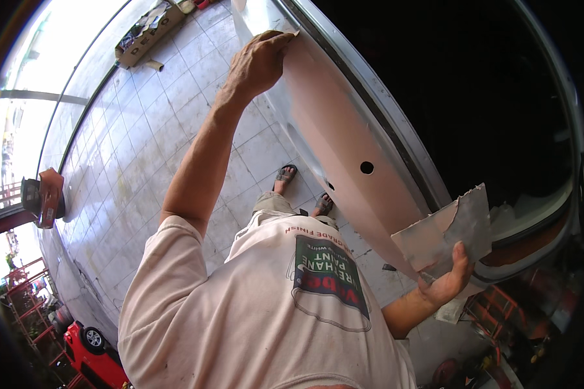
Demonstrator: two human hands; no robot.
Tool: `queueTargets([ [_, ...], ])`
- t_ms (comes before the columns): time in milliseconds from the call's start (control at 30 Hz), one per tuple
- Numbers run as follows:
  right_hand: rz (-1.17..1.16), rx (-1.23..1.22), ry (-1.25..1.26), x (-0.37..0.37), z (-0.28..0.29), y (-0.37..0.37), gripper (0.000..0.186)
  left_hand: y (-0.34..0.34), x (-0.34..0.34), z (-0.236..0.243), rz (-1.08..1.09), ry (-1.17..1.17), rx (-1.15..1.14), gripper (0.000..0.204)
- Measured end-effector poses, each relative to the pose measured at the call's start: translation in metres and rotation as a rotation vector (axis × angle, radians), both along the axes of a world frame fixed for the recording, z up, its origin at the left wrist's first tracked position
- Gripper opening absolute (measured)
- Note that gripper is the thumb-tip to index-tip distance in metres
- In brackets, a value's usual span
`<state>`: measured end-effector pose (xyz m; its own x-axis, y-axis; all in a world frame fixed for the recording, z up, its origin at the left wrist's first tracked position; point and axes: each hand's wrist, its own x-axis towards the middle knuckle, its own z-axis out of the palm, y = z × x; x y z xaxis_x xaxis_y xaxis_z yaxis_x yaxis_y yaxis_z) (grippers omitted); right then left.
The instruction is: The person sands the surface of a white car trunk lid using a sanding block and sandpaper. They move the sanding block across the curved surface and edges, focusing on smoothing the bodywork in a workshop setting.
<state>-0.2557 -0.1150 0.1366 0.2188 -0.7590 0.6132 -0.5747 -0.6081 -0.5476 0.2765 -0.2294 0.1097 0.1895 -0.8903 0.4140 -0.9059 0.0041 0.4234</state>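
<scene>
A long car body panel [340, 129], coated in pinkish filler, runs from the upper middle down to the right, with a round dark hole in it. At its upper end my left hand [259, 61] is closed in a pinch against the surface. A small thin edge shows at those fingertips, too little to name. Low at the right, my right hand [449, 280] supports a flat grey mixing board [470, 220] with a ragged edge, thumb on its face. Pinkish paste is smeared on the board, which overlaps the panel's lower end.
Above the panel lies a metal sill [370, 91] and a dark window opening [461, 84]. My sandalled feet stand on the tiled floor [175, 104]. A cardboard box [150, 35] sits far left, a red car [94, 353] lower left, and red metal frames [493, 318] lower right.
</scene>
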Motion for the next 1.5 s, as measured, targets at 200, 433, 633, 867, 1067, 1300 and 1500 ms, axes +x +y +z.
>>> queueTargets([
  [200, 0.036, -0.002, -0.004, -0.003, -0.006, -0.007, 0.104, 0.049, -0.086, 0.006, -0.034, -0.049, -0.103, 0.033],
  [433, -0.031, 0.266, -0.264, 0.018, 0.002, -0.014, 0.104, 0.070, -0.072, 0.024, -0.086, 0.026, 0.038, 0.034],
  [633, -0.190, 0.554, -0.493, 0.034, 0.022, -0.015, 0.101, 0.012, -0.017, 0.018, -0.009, 0.004, 0.056, 0.033],
  [867, -0.040, 0.282, -0.208, -0.011, -0.007, -0.017, 0.105, 0.038, -0.071, 0.001, 0.065, 0.005, -0.011, 0.057],
  [1067, -0.232, 0.617, -0.424, 0.007, 0.013, -0.018, 0.104, 0.070, -0.145, -0.002, 0.113, -0.103, -0.028, 0.056],
  [1300, -0.217, 0.623, -0.489, 0.037, 0.037, -0.020, 0.104, 0.093, -0.136, 0.021, -0.102, 0.001, 0.064, 0.045],
  [1500, 0.026, 0.058, -0.052, -0.013, -0.006, -0.011, 0.104, 0.028, 0.004, 0.011, 0.038, -0.085, -0.080, 0.038],
])
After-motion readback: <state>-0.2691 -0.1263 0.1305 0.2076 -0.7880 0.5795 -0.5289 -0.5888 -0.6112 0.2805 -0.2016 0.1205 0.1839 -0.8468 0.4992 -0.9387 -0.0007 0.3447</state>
